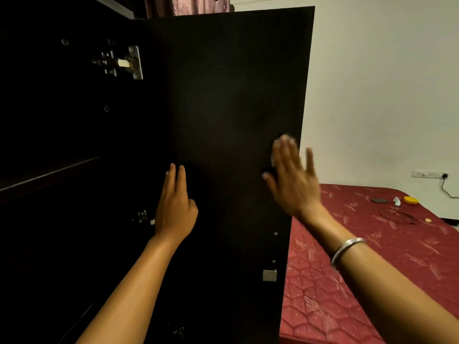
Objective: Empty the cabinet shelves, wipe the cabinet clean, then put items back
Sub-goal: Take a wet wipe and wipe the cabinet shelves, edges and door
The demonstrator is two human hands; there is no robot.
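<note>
The dark cabinet door [223, 95] stands swung open, its inner face toward me. My left hand [175, 207] lies against that face low down, with two fingers straight up and the others tucked. My right hand [293, 177] presses flat near the door's right edge, fingers spread and blurred. A pale cloth [285, 139] shows just above its fingertips, pinned between palm and door. The cabinet interior [49, 120] at left is dark, and a shelf edge [49, 173] crosses it. Nothing can be made out on the shelves.
A silver hinge [124, 62] sits at the door's upper left, a metal catch [269, 275] low on its right side. A bed with a red quilted cover [347, 281] lies at right, holding a yellow lid [411, 200], a dark card [379, 200] and small items.
</note>
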